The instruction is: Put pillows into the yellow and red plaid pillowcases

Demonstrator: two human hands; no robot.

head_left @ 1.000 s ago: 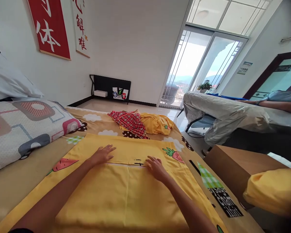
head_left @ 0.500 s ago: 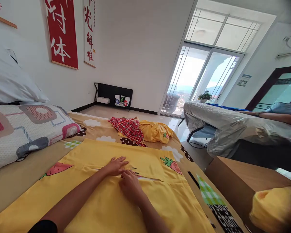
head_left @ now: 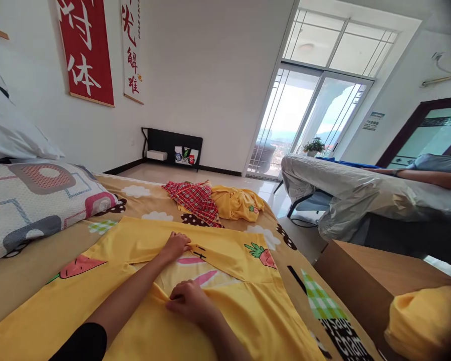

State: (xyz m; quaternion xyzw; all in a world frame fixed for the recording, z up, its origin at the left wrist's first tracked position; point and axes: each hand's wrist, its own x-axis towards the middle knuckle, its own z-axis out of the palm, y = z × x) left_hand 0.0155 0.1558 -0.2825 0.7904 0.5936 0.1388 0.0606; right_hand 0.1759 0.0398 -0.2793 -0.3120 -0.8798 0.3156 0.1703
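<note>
A yellow fabric cover (head_left: 143, 321) with carrot prints lies spread over the bed, a long slit running across it. My left hand (head_left: 176, 245) is closed on the slit's far edge, lifting it a little. My right hand (head_left: 190, 300) pinches the near edge, fingertips partly hidden in the folds. Between the two hands the slit gapes, and the inner layer (head_left: 201, 273) shows pink and white printed shapes.
A patterned pillow (head_left: 52, 200) lies left. Beyond the cover are a red checked cloth (head_left: 195, 200) and a bunched yellow cloth (head_left: 236, 202). On the right, a cardboard box (head_left: 376, 265) has yellow fabric (head_left: 424, 321) beside it. Another person's arm (head_left: 424, 176) rests on a plastic-wrapped mattress (head_left: 346, 175).
My hands have drawn apart, the left slightly up and away, the right back toward me. The slit has opened wide and shows the inside print. The view has shifted slightly.
</note>
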